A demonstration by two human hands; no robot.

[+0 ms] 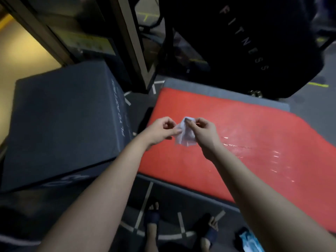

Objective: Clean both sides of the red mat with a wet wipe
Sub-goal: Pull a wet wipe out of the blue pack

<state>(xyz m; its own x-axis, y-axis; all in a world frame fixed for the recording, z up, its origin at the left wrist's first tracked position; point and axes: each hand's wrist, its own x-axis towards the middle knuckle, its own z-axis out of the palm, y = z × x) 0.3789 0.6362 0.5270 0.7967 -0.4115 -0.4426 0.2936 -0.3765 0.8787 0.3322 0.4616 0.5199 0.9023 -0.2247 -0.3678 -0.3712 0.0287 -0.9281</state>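
Mat (200, 106) lies flat from centre to 3 o'clock, with wet sheen (236, 144) toward 3; your left hand (161, 131) and right hand (203, 131) both pinch the bunched wipe (184, 137) over its 9 o'clock end, where an uneven pull may tear or drop it.
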